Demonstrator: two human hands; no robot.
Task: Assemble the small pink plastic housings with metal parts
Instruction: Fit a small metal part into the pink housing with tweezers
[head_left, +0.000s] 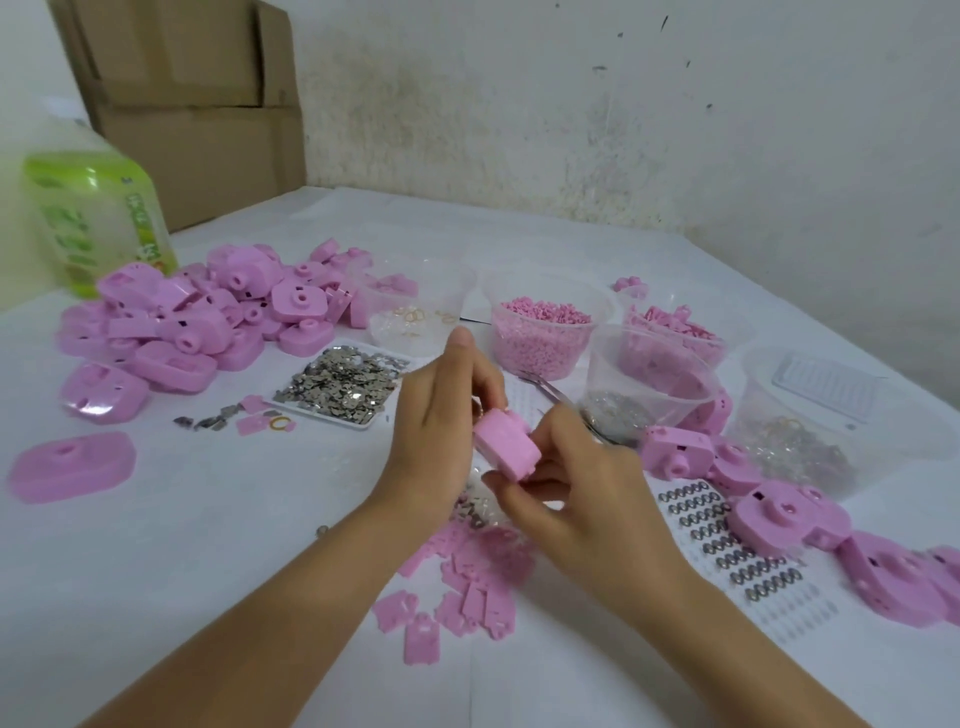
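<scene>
Landmark: a shallow white rectangular tray (324, 419) heaped with small silver metal parts (340, 384), lying on the white table (208, 597).
Held piece: a small pink plastic housing (506, 449), up off the table, right of the tray and nearer the person, between both hands.
Left hand: the left hand (441, 415) grips the housing's far upper end with curled fingers, one finger raised above the rest.
Right hand: the right hand (582, 499) pinches the housing's near lower edge between thumb and fingers.
Unworked stock: a heap of pink housings (208, 317), left of the tray and beyond it.
Lone piece: a single pink housing shell (72, 465), left of the tray, nearer the person.
Other housings: a row of pink housings (769, 514), far right of the tray.
Flat pieces: loose flat pink plastic plates (467, 587), right of the tray, near the person, under the wrists.
Tubs: a clear round tub of pink pellets (545, 332), right of the tray and beyond it.
Ring sheet: a white sheet with rows of small metal rings (727, 540), right of the tray, just beside the row of housings.
Bottle: a green-labelled plastic bottle (93, 208), left of the tray, at the table's far side.
Boxes: brown cardboard boxes (197, 104), beyond the tray, behind the bottle.
</scene>
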